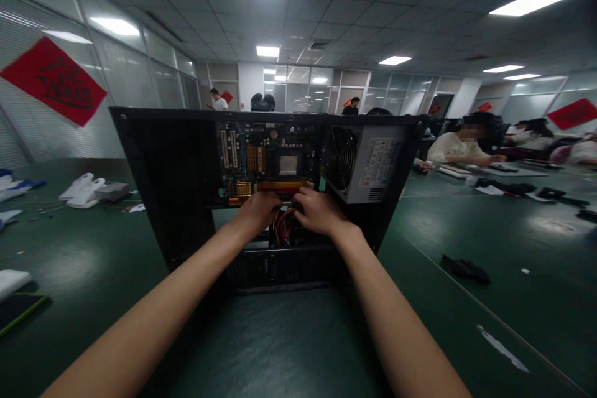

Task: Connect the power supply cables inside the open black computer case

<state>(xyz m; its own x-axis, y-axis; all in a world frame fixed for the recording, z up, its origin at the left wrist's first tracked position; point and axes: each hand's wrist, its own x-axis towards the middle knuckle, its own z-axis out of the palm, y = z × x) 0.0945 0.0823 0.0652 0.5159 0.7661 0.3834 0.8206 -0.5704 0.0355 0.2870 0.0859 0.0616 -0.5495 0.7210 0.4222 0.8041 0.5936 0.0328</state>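
An open black computer case (pixel 161 149) stands in front of me on the green tabletop. Inside it are a motherboard (pixel 273 152) with several slots and a bare processor socket area, and a power supply (pixel 377 165) with a black fan. My left hand (pixel 261 210) reaches in at the motherboard's lower edge, fingers curled, just below the yellow and red memory slots (pixel 284 186). Close beside it, my right hand (pixel 317 208) has its fingers bent at the slots' right end. What the fingertips hold is hidden. Red and yellow cables (pixel 284 225) hang between both hands.
White slippers-like objects (pixel 86 191) and a grey box (pixel 113 191) lie at left. A dark cloth-like item (pixel 465 268) and a white strip (pixel 502 348) lie at right. Another person (pixel 459 149) sits at the table on the right; others are farther back.
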